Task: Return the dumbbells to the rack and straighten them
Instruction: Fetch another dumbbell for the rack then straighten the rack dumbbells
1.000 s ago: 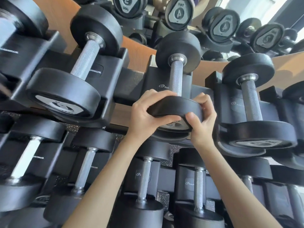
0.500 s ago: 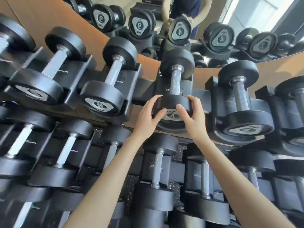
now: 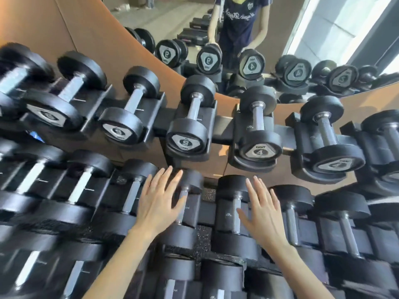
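The black round-headed dumbbell with a steel handle and a silver end plate marked 4 (image 3: pixel 258 119) lies in a moulded cradle on the upper tier of the black tiered dumbbell rack (image 3: pixel 222 131). Its handle runs straight back toward the brown wooden wall panel (image 3: pixel 86 33), and the numbered end faces out. Neither hand is on it.

The left hand (image 3: pixel 158 201) is below it and to the left, in front of the lower tier. Its grip is wide, with the fingers straight and spread, holding nothing. The right hand (image 3: pixel 262 210) is level with the left, almost directly under the 4 dumbbell, its grip equally wide and holding nothing. Both palms face the black lower-tier dumbbells (image 3: pixel 232 184) (whether they touch them I cannot tell).

Just left of the 4 dumbbell, a similar black dumbbell marked 9 (image 3: pixel 190 126) sits in the next cradle. On the right, another black dumbbell marked 4 (image 3: pixel 326 131) lies in its own.

Behind the rack a wall mirror (image 3: pixel 334 29) reflects the numbered ends and a person in a dark printed T-shirt (image 3: pixel 241 22). Speckled dark rubber flooring (image 3: pixel 204 230) shows between the lower cradles.
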The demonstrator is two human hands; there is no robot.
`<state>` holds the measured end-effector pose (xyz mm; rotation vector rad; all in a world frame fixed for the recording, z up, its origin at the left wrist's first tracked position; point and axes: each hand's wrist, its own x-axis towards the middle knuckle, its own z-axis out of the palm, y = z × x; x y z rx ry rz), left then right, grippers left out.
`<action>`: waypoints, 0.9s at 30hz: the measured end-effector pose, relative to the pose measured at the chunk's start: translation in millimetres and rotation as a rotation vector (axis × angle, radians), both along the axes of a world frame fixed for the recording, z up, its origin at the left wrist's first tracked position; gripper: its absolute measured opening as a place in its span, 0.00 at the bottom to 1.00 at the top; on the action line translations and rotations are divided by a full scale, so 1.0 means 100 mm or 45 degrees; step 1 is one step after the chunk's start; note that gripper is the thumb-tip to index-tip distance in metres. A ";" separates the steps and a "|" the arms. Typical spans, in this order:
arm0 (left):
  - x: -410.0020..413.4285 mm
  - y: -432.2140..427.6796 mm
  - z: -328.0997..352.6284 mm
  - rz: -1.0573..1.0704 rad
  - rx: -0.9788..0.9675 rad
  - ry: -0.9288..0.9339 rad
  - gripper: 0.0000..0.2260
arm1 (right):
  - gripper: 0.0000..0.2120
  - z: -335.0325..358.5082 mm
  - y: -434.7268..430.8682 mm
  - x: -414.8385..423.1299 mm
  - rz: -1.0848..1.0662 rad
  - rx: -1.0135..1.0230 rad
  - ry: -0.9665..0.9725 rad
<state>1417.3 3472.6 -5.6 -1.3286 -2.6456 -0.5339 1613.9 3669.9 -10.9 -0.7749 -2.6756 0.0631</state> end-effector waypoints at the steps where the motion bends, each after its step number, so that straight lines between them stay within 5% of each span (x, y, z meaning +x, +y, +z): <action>1: -0.05 -0.12 0.02 -0.002 -0.037 -0.001 0.28 | 0.38 0.00 -0.13 -0.06 -0.012 -0.004 -0.026; 15: -0.76 -0.57 0.29 -0.184 0.035 0.030 0.28 | 0.34 0.76 -0.60 -0.77 0.070 0.177 -0.047; 27: -1.40 0.06 -0.05 -0.257 0.162 -0.055 0.28 | 0.32 0.81 0.02 -2.34 0.365 -0.137 -0.029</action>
